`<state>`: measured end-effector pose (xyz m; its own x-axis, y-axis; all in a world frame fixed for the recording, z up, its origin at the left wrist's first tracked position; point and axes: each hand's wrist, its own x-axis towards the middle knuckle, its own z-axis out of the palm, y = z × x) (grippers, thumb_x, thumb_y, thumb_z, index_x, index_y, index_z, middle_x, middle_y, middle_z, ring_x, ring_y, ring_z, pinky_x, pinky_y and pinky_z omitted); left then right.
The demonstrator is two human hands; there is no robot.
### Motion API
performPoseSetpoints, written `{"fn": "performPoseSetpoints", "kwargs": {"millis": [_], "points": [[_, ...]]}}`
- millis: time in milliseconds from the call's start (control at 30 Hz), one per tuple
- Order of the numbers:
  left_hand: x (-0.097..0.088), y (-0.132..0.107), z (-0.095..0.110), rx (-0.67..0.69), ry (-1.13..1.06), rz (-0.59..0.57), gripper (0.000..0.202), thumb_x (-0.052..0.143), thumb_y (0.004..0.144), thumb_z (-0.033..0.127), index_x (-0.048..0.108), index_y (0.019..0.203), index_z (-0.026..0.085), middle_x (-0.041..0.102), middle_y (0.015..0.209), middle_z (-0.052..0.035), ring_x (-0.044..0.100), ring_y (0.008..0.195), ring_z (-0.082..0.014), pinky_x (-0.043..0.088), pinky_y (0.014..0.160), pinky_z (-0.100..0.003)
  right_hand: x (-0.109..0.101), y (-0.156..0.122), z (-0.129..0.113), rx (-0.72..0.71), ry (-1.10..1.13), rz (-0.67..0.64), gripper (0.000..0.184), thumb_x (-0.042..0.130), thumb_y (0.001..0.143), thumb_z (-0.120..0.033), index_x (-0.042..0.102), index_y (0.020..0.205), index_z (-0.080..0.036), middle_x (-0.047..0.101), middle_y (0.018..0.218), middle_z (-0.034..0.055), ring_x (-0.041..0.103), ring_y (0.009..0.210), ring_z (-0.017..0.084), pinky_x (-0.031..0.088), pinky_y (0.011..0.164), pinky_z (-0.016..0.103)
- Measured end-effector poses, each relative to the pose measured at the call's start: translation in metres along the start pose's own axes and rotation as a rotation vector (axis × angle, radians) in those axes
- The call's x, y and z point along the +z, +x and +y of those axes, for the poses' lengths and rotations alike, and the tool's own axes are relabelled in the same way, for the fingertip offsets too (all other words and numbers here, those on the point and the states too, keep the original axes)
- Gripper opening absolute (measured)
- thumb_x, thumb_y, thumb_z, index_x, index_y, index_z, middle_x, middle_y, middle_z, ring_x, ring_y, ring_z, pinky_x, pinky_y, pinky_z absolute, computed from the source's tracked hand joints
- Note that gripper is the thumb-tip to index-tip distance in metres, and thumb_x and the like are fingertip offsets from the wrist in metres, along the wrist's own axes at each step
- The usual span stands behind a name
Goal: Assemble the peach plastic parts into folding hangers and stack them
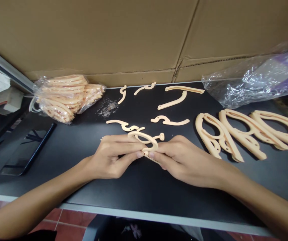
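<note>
Both my left hand (120, 155) and my right hand (183, 160) are closed on a cream plastic folding hanger (152, 140), held over the front middle of the table. My thumbs nearly meet at its joint, below the curved hook. Fingers hide much of its arms. Just beyond my hands lie two loose curved hanger pieces, one on the left (119, 124) and one on the right (171, 121). Farther back are two small curved pieces, a left one (122, 94) and a right one (144, 88), plus two straighter arm pieces, a long one (184, 88) and a shorter one (172, 101).
Several folded hangers (231, 134) lie in a row at right. A clear plastic bag of hanger parts (63, 95) sits back left, near a dark phone (29, 150). Crumpled clear plastic (249, 80) covers the back right corner. A cardboard wall (109, 36) stands behind the black table (96, 197).
</note>
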<state>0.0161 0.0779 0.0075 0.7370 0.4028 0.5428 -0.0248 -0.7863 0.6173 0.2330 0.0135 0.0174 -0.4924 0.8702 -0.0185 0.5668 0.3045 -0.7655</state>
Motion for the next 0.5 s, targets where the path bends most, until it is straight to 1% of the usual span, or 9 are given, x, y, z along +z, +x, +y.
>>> {"fn": "performPoseSetpoints", "kwargs": {"millis": [100, 233, 333, 433, 500], "points": [[-0.0002, 0.0022, 0.0025, 0.0, 0.064, 0.008, 0.02, 0.064, 0.087, 0.003, 0.075, 0.099, 0.015, 0.077, 0.092, -0.0066, 0.073, 0.08, -0.015, 0.06, 0.075, -0.024, 0.0, 0.001, -0.0005, 0.018, 0.002, -0.017, 0.037, 0.039, 0.1, -0.027, 0.043, 0.064, -0.02, 0.042, 0.057, -0.0039, 0.039, 0.053, 0.009, 0.029, 0.054, 0.027], [-0.0014, 0.0027, -0.0003, -0.007, 0.049, -0.011, 0.018, 0.062, 0.088, 0.006, 0.075, 0.097, 0.014, 0.078, 0.089, -0.008, 0.073, 0.079, -0.0164, 0.06, 0.073, -0.025, 0.0013, 0.0011, 0.0012, 0.014, 0.002, -0.026, 0.037, 0.039, 0.1, -0.03, 0.042, 0.065, -0.021, 0.042, 0.057, -0.004, 0.037, 0.051, 0.009, 0.028, 0.053, 0.027], [-0.002, 0.0016, -0.0043, -0.018, 0.066, 0.005, 0.017, 0.063, 0.088, 0.008, 0.076, 0.097, 0.014, 0.077, 0.089, -0.0091, 0.073, 0.077, -0.0171, 0.06, 0.072, -0.025, 0.0019, 0.0009, 0.0034, 0.003, -0.008, 0.01, 0.038, 0.038, 0.1, -0.03, 0.041, 0.064, -0.021, 0.041, 0.055, -0.0044, 0.036, 0.049, 0.009, 0.027, 0.052, 0.028], [-0.0019, 0.0007, -0.0063, -0.022, 0.062, -0.003, 0.016, 0.063, 0.088, 0.009, 0.077, 0.095, 0.012, 0.077, 0.087, -0.0097, 0.073, 0.076, -0.0173, 0.06, 0.071, -0.025, 0.0013, 0.001, 0.0052, -0.035, -0.034, 0.071, 0.038, 0.038, 0.099, -0.025, 0.043, 0.062, -0.02, 0.042, 0.052, -0.0046, 0.037, 0.048, 0.008, 0.028, 0.052, 0.027], [-0.0016, 0.0009, -0.006, -0.042, 0.068, -0.01, 0.016, 0.062, 0.089, 0.009, 0.077, 0.095, 0.013, 0.077, 0.086, -0.0093, 0.072, 0.075, -0.0167, 0.06, 0.07, -0.025, 0.0006, 0.0012, 0.0061, -0.04, -0.04, 0.079, 0.038, 0.038, 0.099, -0.024, 0.044, 0.062, -0.02, 0.042, 0.052, -0.0048, 0.037, 0.047, 0.008, 0.027, 0.052, 0.027]]}}
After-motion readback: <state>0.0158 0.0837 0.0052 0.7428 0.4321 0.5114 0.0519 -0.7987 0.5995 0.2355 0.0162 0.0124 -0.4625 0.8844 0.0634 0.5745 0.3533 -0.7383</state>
